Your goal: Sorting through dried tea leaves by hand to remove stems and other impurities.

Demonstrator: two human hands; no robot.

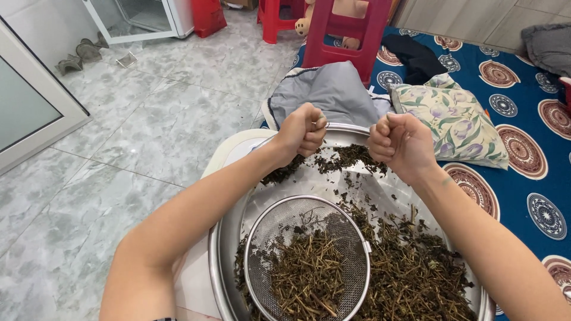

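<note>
Steel basin [229,238], wide and round, sits on the marble floor [119,148] near the viewer, holding dried dark-green herb stems and leaf bits [410,273]; a round wire-mesh sieve [306,261] lies in its near-left part with more stems inside. Left hand [302,131] and right hand [401,142] hover over the basin's far rim, both curled into closed fists; what they pinch cannot be told. Beyond: grey cushion [330,92], floral pillow [455,122], red plastic chair [348,32].
</note>
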